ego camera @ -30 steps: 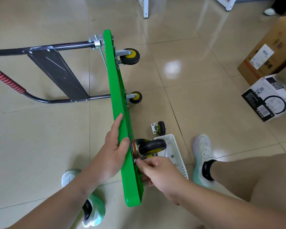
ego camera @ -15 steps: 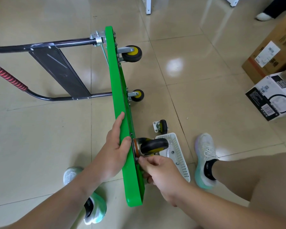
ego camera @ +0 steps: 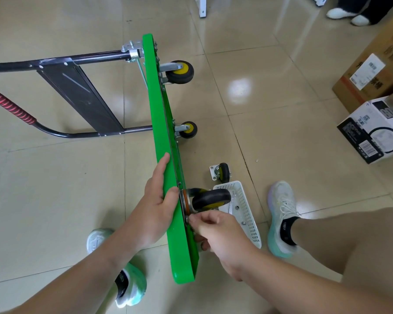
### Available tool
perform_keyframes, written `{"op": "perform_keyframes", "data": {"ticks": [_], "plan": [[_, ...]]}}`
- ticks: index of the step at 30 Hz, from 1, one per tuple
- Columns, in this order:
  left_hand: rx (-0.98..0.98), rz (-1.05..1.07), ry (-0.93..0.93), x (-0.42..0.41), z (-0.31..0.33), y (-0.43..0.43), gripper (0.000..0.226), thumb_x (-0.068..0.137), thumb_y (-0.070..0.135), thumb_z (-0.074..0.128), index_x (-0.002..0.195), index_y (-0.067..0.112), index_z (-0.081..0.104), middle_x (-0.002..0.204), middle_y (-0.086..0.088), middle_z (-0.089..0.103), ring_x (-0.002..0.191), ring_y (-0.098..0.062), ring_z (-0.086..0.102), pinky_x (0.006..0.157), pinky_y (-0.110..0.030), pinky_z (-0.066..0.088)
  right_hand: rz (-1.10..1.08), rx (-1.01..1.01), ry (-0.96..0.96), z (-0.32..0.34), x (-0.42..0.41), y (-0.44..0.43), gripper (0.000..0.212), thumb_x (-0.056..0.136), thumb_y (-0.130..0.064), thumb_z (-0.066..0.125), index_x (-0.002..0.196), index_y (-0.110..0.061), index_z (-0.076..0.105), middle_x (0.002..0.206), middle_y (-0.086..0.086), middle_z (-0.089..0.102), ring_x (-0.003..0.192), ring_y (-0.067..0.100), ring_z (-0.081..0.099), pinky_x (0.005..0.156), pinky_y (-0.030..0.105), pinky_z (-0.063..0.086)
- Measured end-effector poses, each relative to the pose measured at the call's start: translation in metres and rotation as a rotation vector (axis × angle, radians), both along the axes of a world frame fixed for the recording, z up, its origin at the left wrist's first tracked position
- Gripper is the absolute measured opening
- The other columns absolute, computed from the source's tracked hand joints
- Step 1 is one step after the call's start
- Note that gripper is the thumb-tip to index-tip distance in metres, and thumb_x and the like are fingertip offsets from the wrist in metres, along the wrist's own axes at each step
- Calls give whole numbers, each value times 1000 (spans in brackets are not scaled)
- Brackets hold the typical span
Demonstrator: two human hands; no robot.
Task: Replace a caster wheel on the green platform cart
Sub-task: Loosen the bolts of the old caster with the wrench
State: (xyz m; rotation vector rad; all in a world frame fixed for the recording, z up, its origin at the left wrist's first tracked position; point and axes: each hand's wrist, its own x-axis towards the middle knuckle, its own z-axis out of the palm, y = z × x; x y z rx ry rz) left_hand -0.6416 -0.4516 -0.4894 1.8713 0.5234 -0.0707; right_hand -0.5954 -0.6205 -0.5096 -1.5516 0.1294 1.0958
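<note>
A green flat platform cart stands on its long edge on the glossy beige tiled floor, running from far to near through the middle of the scene. Its black tubular handle with a red wrapped grip lies folded out to the left. 2 black caster wheels with yellow hubs, one at the far end and one lower down, stick out to the right from the underside.

The left hand steadies the deck from the left: its fingers lie straight along the green face and the thumb rests over the upper edge. Just right of that thumb, a larger black caster wheel with a yellow hub sits against the underside near the cart's near end. The right hand is curled below this caster, with thumb and forefinger pinching a small part at the caster's base plate; what the part is cannot be told.

A loose small black caster with a metal plate lies on the floor to the right, just beyond a white perforated plastic basket. A brown cardboard box and a white-and-black printed box sit at the far right.
</note>
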Motion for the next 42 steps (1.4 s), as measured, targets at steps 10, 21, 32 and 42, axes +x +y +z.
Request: {"op": "perform_keyframes", "data": {"ticks": [10, 21, 32, 42], "plan": [[1, 6, 10, 1, 0, 0, 71, 93, 48, 38, 152, 67, 4, 152, 17, 35, 134, 5, 44, 120, -41, 36, 28, -1, -33, -3, -2, -1, 19, 95, -35, 67, 88, -21, 78, 86, -2, 76, 81, 14, 67, 79, 32, 52], [9, 5, 5, 0, -1, 0, 70, 94, 47, 38, 151, 69, 4, 149, 14, 39, 132, 2, 47, 119, -44, 37, 15, 21, -37, -5, -1, 0, 8, 93, -23, 70, 94, -19, 77, 91, 2, 77, 86, 15, 70, 78, 28, 53], [18, 8, 4, 0, -1, 0, 70, 93, 48, 38, 150, 71, 4, 154, 14, 36, 138, -3, 44, 121, -45, 35, -24, 53, 46, -15, -2, 2, 10, 94, -24, 70, 98, -19, 77, 97, 3, 77, 91, 19, 68, 89, 40, 55], [19, -2, 5, 0, -1, 1, 69, 93, 49, 37, 149, 71, 3, 156, 12, 35, 139, -8, 44, 120, -48, 36, -41, 63, 100, -17, -3, 1, 11, 93, -20, 70, 102, -16, 77, 101, 5, 77, 99, 22, 69, 100, 47, 53]]}}
